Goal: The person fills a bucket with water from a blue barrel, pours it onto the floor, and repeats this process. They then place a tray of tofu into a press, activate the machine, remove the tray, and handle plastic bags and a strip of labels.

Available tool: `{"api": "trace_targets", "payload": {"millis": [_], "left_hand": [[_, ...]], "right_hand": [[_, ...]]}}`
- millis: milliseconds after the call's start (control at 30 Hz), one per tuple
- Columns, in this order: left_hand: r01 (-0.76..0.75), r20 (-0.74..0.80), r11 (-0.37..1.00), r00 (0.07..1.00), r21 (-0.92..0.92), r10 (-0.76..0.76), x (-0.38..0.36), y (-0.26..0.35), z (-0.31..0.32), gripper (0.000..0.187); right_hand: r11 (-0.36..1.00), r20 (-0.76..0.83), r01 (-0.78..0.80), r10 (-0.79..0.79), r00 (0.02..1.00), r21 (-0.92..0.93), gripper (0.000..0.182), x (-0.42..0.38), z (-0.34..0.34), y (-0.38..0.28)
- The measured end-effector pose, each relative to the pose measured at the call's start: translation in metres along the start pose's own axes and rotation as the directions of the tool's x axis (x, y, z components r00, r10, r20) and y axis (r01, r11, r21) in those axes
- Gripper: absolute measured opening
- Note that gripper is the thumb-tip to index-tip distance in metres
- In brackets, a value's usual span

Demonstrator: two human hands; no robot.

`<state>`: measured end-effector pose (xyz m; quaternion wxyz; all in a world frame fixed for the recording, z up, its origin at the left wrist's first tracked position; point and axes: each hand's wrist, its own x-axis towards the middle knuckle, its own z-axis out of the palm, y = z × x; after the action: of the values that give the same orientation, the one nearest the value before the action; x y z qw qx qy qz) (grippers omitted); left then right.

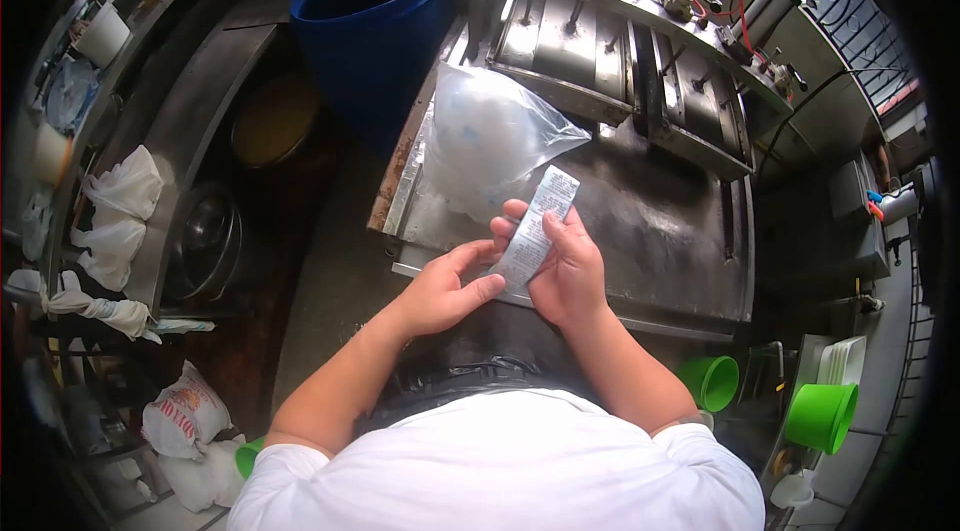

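Observation:
Between my two hands is a narrow pale strip [540, 221] covered with rows of small print, tilted with its upper end to the right. My right hand [572, 266] grips it, thumb on its face and fingers behind. The thumb and fingers of my left hand [455, 286] are closed round the strip's lower end. Just beyond my hands, a clear, puffed-up plastic bag [480, 136] lies on the metal table [640, 281]. What is inside the bag is hard to make out.
Metal press boxes [565, 46] with rods and orange hoses stand at the back of the table. A blue barrel [370, 26] is behind on the left. Green buckets [820, 418] are at the lower right. White bags [120, 216] hang at the left; a printed sack [185, 413] sits lower down.

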<state>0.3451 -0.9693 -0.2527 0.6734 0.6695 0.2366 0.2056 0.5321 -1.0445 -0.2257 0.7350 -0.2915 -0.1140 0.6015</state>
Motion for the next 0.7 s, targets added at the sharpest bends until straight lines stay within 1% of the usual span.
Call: {"api": "trace_targets", "payload": {"millis": [33, 100, 133, 200, 233, 333, 367, 433, 500, 567, 600, 633, 667, 700], "left_hand": [[0.003, 0.003, 1.0, 1.0, -0.001, -0.003, 0.003, -0.004, 0.0, 0.05], [0.187, 0.208, 0.97, 0.966, -0.153, -0.154, 0.009, -0.007, -0.004, 0.048], [0.189, 0.209, 0.97, 0.966, -0.153, -0.155, 0.01, -0.006, -0.004, 0.048], [0.261, 0.261, 0.947, 0.943, -0.189, -0.208, 0.014, -0.001, -0.004, 0.038], [0.262, 0.261, 0.947, 0.942, -0.188, -0.209, 0.015, -0.001, -0.006, 0.038], [0.326, 0.257, 0.94, 0.921, -0.102, -0.292, 0.021, 0.01, -0.013, 0.023], [0.326, 0.259, 0.94, 0.921, -0.097, -0.292, 0.025, 0.013, -0.017, 0.023], [0.265, 0.338, 0.961, 0.9, 0.078, -0.275, 0.036, 0.019, -0.03, 0.023], [0.237, 0.346, 0.941, 0.885, 0.241, -0.312, 0.046, 0.03, -0.044, 0.023], [0.13, 0.366, 0.885, 0.876, 0.447, -0.313, 0.055, 0.055, -0.056, 0.022], [0.113, 0.366, 0.876, 0.878, 0.469, -0.309, 0.058, 0.066, -0.057, 0.022], [0.091, 0.353, 0.825, 0.873, 0.558, -0.335, 0.061, 0.083, -0.057, 0.022], [0.062, 0.356, 0.789, 0.869, 0.611, -0.344, 0.063, 0.094, -0.057, 0.022], [0.032, 0.36, 0.75, 0.863, 0.661, -0.354, 0.065, 0.103, -0.057, 0.022]], "right_hand": [[1.0, -0.002, 0.015, -0.015, 1.0, 0.009, 0.032, 0.001, -0.001, -0.001], [0.999, -0.019, 0.032, -0.032, 0.999, 0.019, 0.032, 0.0, -0.002, -0.002], [0.998, -0.034, 0.049, -0.048, 0.998, 0.028, 0.033, 0.0, -0.002, -0.003], [0.998, -0.036, 0.055, -0.054, 0.998, 0.038, 0.032, -0.001, -0.005, -0.006], [0.997, -0.037, 0.062, -0.06, 0.998, 0.048, 0.031, -0.002, -0.008, -0.008], [0.995, -0.03, 0.036, -0.033, 0.999, 0.091, 0.029, -0.004, -0.016, -0.015], [0.995, -0.03, 0.04, -0.037, 0.999, 0.094, 0.029, -0.004, -0.02, -0.018], [0.999, -0.07, -0.001, 0.005, 0.998, 0.053, 0.028, -0.005, -0.032, -0.023], [0.999, -0.083, -0.011, 0.015, 0.996, 0.05, 0.029, -0.001, -0.053, -0.026], [0.999, -0.095, -0.02, 0.025, 0.995, 0.048, 0.03, 0.001, -0.07, -0.029], [0.999, -0.114, -0.026, 0.031, 0.993, 0.04, 0.031, 0.001, -0.075, -0.031], [0.999, -0.134, -0.032, 0.036, 0.99, 0.033, 0.032, 0.001, -0.08, -0.032], [0.999, -0.133, -0.022, 0.027, 0.991, 0.037, 0.032, 0.003, -0.085, -0.033], [0.999, -0.141, -0.035, 0.034, 0.989, -0.002, 0.033, 0.004, -0.09, -0.034]]}}
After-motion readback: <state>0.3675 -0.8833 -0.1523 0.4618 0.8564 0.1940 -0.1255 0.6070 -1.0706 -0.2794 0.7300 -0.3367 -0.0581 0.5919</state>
